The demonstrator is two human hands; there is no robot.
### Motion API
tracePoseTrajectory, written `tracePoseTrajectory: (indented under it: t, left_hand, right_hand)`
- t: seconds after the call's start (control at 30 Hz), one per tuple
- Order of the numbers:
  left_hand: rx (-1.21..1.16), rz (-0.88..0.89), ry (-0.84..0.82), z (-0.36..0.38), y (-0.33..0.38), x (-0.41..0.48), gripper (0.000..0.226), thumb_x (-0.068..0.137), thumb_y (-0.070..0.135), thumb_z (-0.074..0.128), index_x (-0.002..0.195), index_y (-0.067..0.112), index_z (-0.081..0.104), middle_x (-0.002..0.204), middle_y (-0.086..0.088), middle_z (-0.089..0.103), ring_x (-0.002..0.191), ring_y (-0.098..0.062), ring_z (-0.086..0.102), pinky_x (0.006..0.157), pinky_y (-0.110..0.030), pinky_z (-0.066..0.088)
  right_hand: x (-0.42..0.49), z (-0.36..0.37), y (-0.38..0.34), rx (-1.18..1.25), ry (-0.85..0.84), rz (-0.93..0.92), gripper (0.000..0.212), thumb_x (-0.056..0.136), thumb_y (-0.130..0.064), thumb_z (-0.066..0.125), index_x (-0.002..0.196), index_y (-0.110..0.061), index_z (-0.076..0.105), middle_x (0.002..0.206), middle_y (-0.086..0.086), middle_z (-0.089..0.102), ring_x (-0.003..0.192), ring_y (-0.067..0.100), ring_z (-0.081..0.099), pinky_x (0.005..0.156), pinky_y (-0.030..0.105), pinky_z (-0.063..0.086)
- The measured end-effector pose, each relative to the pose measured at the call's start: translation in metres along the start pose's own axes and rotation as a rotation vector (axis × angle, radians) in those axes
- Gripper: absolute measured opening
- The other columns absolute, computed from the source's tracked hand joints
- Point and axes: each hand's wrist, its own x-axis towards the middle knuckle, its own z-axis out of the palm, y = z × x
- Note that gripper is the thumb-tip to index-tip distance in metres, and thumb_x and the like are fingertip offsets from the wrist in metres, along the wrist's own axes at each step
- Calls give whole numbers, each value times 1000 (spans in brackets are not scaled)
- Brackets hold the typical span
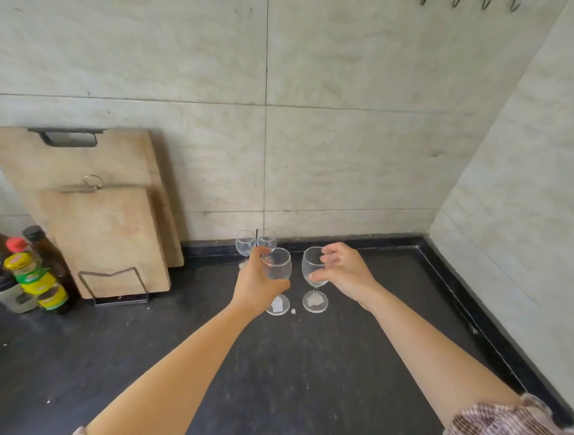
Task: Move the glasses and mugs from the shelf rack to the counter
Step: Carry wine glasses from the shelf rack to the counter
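Observation:
Two clear stemmed wine glasses stand upright on the dark counter [310, 366] near the back wall. My left hand [256, 284] is wrapped around the bowl of the left wine glass [279, 268], whose foot rests on the counter. My right hand [344, 270] holds the bowl of the right wine glass [312, 268] between thumb and fingers; its foot also sits on the counter. Two more wine glasses [245, 243] stand just behind them against the wall. No shelf rack or mugs are in view.
Two wooden cutting boards [105, 229] lean on the wall in a wire stand at the left. Several bottles and jars [31, 273] crowd the far left edge. A tiled side wall [512, 217] closes the counter on the right. Metal hooks [484, 3] hang at the top.

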Motion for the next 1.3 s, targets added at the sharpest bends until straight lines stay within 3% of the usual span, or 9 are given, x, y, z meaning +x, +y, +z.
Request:
tracePoseTrajectory:
  t: [0.23, 0.3, 0.4, 0.53, 0.67, 0.8, 1.0, 1.13, 1.3]
  left_hand:
    - [144, -79, 44, 60, -23, 98, 67, 69, 17, 74, 127, 21, 41, 128, -1, 45, 97, -16, 50, 73, -26, 43]
    - [195, -76, 40, 71, -30, 121, 69, 68, 16, 74, 129, 22, 41, 127, 4, 44, 104, -17, 49, 70, -23, 41]
    - [318, -26, 43, 86, -38, 150, 70, 65, 14, 76, 126, 21, 44, 113, 13, 39, 115, -19, 42, 82, -24, 31]
    - [376, -11, 15, 98, -44, 175, 68, 64, 14, 76, 125, 20, 45, 121, 4, 42, 113, -18, 44, 80, -25, 37]
    - [573, 81, -30, 107, -46, 190, 66, 70, 19, 75, 128, 17, 43, 125, -1, 45, 111, -24, 51, 71, -29, 39]
    - [698, 144, -38, 114, -48, 201, 64, 75, 20, 73, 131, 17, 40, 127, -2, 46, 109, -28, 52, 84, -31, 40]
    - [874, 187, -22, 118, -58, 215, 72, 77, 31, 72, 137, 15, 35, 131, 0, 48, 125, -20, 42, 117, -33, 14]
    - [925, 172, -17, 118, -63, 219, 75, 78, 35, 70, 139, 15, 33, 132, 1, 47, 128, -17, 41, 118, -35, 0]
    - [935, 150, -9, 118, -65, 221, 74, 80, 38, 68, 140, 16, 32, 134, 2, 46, 130, -19, 37, 118, -37, 0]
  right_hand:
    - [111, -15, 42, -77, -78, -8, 68, 59, -21, 87, 117, -21, 51, 113, -4, 59, 96, 13, 59, 76, 24, 47]
    - [135, -15, 51, -87, -84, -5, 68, 61, -22, 87, 118, -21, 51, 113, -5, 58, 96, 13, 57, 73, 23, 45]
    - [165, -14, 66, -91, -87, 1, 66, 62, -23, 86, 118, -22, 51, 113, -6, 56, 96, 13, 57, 71, 24, 44]
    - [191, -13, 83, -114, -83, -11, 60, 60, -21, 86, 109, -27, 52, 114, -4, 55, 97, 17, 58, 77, 30, 49]
    - [210, -12, 93, -125, -98, -16, 60, 60, -20, 87, 110, -27, 55, 109, -4, 58, 93, 17, 60, 69, 25, 47]
    - [222, -7, 101, -117, -92, -10, 57, 62, -21, 86, 105, -35, 52, 103, -11, 57, 94, 14, 59, 65, 18, 45]
    - [234, 0, 110, -94, -91, 6, 59, 65, -22, 85, 116, -32, 56, 104, -15, 57, 94, 9, 58, 64, 11, 40]
    - [241, 4, 111, -96, -98, -4, 61, 67, -20, 85, 121, -30, 57, 108, -14, 58, 96, 9, 58, 65, 11, 40]
    - [246, 7, 112, -123, -105, -11, 68, 69, -20, 84, 130, -25, 54, 127, -5, 61, 105, 12, 58, 79, 21, 45]
